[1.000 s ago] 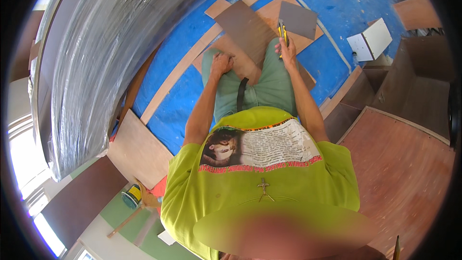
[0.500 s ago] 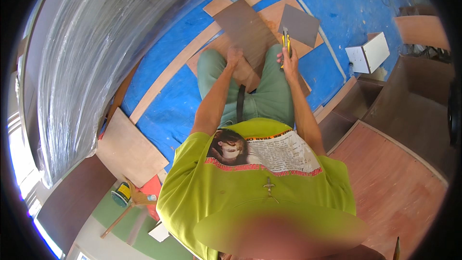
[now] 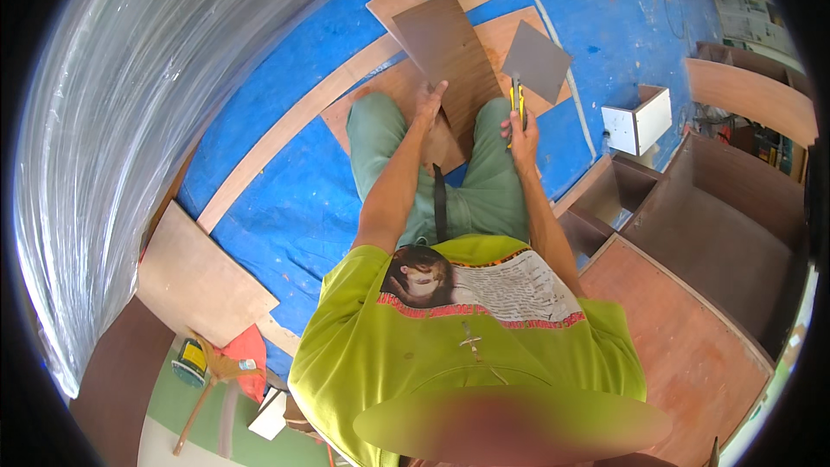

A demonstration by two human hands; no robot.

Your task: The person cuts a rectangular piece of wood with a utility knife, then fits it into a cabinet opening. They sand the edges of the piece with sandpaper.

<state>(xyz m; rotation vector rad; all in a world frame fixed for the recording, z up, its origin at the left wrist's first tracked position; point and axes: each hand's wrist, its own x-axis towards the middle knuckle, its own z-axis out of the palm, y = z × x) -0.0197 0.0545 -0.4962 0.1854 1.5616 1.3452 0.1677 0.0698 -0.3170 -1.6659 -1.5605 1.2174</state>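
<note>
My left hand (image 3: 428,105) grips the left edge of a long brown wood-grain board (image 3: 454,60), with the thumb on its face and the other fingers mostly hidden. The board lies slantwise between my knees, over lighter plywood. A yellow and black utility knife (image 3: 517,100) is in my closed right hand (image 3: 522,137), above my right knee. Its tip points away from me, at the near corner of a square grey sheet (image 3: 538,62). That sheet lies on an orange-brown plywood piece (image 3: 560,92).
Blue sheeting (image 3: 268,242) covers the floor, with a long thin wood strip (image 3: 285,138) across it. Plastic-wrapped panels (image 3: 138,104) stand at left. A white-faced box (image 3: 638,121) and dark open cabinets (image 3: 718,216) are at right. A tan panel (image 3: 203,272) lies near left.
The view has shifted somewhat. The brown board has tilted, so its left edge shows more, and my left thumb now lies over it. My right hand still holds the knife.
</note>
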